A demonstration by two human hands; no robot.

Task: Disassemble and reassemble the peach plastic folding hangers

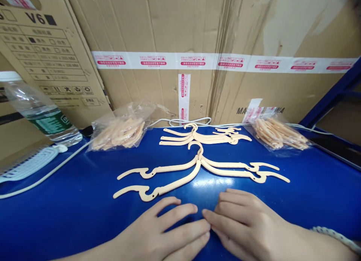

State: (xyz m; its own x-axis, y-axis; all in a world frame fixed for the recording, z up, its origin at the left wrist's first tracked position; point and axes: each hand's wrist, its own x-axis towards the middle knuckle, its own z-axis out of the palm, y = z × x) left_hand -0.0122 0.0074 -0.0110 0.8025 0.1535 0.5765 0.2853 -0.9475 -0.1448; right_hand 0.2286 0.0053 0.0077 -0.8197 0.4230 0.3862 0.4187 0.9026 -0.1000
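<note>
My left hand rests low over the blue table, fingers spread, nothing visible in it. Beside it, my right hand has its fingers slightly bent and lying side by side; its thumb is hidden. The two hands' fingertips meet or nearly meet. Just beyond them lies a cream folding clothes hanger, its four arms spread out and a hook at the centre. Behind that are more cream hanger pieces, with hooks and bars, and a few small loose parts.
Clear bags of cream hanger parts stand at the left and right. At far left are a water bottle and a white hairbrush. A white cable crosses the table. Cardboard boxes form the back.
</note>
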